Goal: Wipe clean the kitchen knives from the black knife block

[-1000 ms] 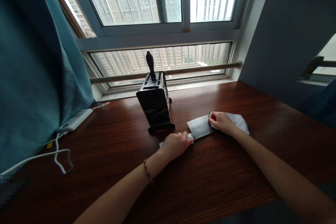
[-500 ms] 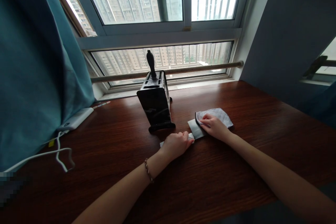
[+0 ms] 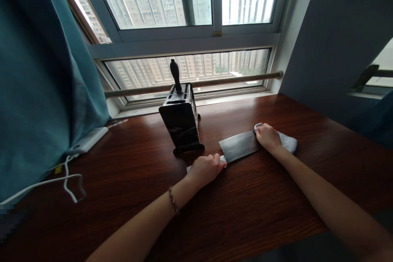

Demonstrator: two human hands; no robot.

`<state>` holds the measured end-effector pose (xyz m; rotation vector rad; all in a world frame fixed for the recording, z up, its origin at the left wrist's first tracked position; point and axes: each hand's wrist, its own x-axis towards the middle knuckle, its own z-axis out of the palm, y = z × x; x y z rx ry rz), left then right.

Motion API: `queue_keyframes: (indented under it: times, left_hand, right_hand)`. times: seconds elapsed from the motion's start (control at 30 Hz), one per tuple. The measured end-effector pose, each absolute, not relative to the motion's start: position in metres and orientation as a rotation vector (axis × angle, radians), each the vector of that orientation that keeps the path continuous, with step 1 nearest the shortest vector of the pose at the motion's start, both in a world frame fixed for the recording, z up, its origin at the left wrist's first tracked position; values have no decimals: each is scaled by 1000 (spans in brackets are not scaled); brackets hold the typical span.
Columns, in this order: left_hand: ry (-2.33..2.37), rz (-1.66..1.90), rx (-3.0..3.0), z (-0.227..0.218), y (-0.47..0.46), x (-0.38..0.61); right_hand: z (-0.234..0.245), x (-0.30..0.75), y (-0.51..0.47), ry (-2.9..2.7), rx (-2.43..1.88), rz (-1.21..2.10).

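Note:
A broad cleaver blade (image 3: 238, 148) lies flat on the dark wooden desk (image 3: 245, 208). My left hand (image 3: 205, 168) is closed round its handle at the near left end, with a bit of white showing under the fist. My right hand (image 3: 268, 137) presses a white cloth (image 3: 287, 142) onto the far right end of the blade, fingers curled over the cloth. A black knife block (image 3: 181, 120) with one dark handle sticking up stands just behind the blade, to its left.
A teal curtain (image 3: 39, 82) hangs at the left. Beneath it lie a white power bank (image 3: 87, 140) and a looping white cable (image 3: 69, 180). A window with a rail (image 3: 215, 82) runs along the desk's far edge. A grey wall stands on the right.
My right hand slid the cloth along the blade, first towards the handle, then out to the blade's far right end, uncovering the metal. My left hand stayed on the handle.

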<state>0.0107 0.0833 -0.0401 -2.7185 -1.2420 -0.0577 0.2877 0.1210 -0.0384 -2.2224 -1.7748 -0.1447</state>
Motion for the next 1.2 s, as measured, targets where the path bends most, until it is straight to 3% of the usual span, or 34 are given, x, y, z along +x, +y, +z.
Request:
queue_keyframes:
  times: [0.13, 0.37, 1.2]
  left_hand:
    - [-1251, -59, -2720, -41, 83, 11]
    - [-1241, -81, -2709, -42, 81, 10]
    - [-1236, -91, -2687, -40, 78, 12]
  right_hand:
    - [-31, 265, 111, -1816, -1840, -140]
    - [-36, 206, 78, -2292, -1215, 144]
    - [-40, 205, 85, -2271, -1695, -74]
